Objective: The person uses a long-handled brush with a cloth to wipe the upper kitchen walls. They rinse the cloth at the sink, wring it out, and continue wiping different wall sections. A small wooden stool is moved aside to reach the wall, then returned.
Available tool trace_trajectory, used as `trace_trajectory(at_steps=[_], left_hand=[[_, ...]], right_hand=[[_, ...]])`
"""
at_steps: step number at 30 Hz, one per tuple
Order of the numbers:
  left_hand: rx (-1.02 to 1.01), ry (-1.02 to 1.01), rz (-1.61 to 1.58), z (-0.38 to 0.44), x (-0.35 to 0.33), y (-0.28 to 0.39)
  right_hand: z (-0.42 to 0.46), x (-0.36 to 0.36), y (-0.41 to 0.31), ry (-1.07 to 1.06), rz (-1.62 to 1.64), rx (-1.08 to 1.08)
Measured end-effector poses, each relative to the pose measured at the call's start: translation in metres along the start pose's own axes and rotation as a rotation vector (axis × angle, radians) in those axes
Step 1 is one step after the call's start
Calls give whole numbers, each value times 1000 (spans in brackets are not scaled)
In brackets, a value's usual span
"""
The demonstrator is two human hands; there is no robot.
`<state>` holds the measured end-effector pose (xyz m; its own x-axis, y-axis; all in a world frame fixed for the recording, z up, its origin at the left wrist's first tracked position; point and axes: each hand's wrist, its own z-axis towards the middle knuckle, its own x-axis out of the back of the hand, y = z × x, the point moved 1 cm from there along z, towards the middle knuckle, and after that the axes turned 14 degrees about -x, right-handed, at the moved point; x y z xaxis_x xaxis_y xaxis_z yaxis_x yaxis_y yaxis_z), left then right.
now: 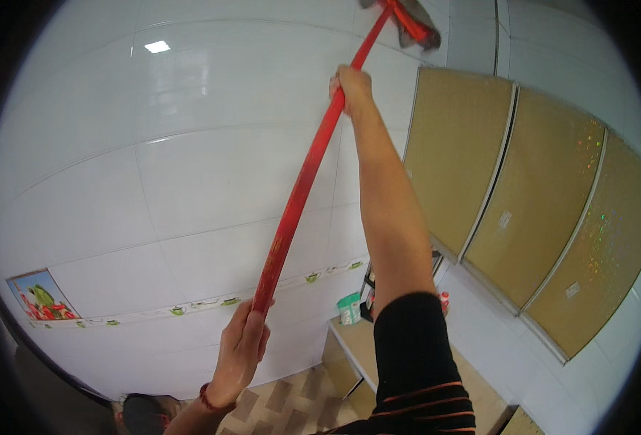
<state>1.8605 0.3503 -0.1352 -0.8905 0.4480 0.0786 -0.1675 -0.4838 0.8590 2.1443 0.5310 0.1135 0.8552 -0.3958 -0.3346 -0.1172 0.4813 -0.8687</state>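
A red pole (298, 198) slants up across the view, its lower end worn and scuffed. My left hand (245, 340), with a dark red bracelet at its wrist, is wrapped around the lower end. Higher up, my right hand (352, 86) grips the same pole near its head, that arm stretched out in a black short sleeve. At the top edge the pole ends in a red head with dark grey cloth (426, 38) on it, partly cut off and blurred. The head is up by the white tiled wall (233, 179); whether it touches the tiles I cannot tell.
Tan wall cabinets (464, 157) hang on the right. Under them runs a counter (353, 342) with a green and white packet (349, 308) and a dark rack partly hidden by my arm. A dark round object (143, 414) stands on the patterned floor (293, 399).
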Motion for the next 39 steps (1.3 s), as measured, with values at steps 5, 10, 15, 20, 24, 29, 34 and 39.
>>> trace_trajectory(at_steps=[5,10,15,20,24,29,34,39], left_hand=[[270,180,0,-77,23,-91],[535,278,61,-229,67,-183],[342,319,16,-190,58,-194],[254,152,117,-100,32,-180],[210,123,317,-114,73,-201],[326,46,542,-155,113,-190],[487,63,656,-230,125,-196],[819,147,636,-341,143,-202]], right_hand=[[-57,-8,126,-82,-80,90],[-230,-19,256,-22,43,-362],[-168,-11,223,48,-13,-202],[-93,22,174,51,34,-201],[-109,26,220,71,139,-222],[-160,28,290,149,244,-337],[-228,45,344,194,339,-470],[-338,2,381,109,350,-610]])
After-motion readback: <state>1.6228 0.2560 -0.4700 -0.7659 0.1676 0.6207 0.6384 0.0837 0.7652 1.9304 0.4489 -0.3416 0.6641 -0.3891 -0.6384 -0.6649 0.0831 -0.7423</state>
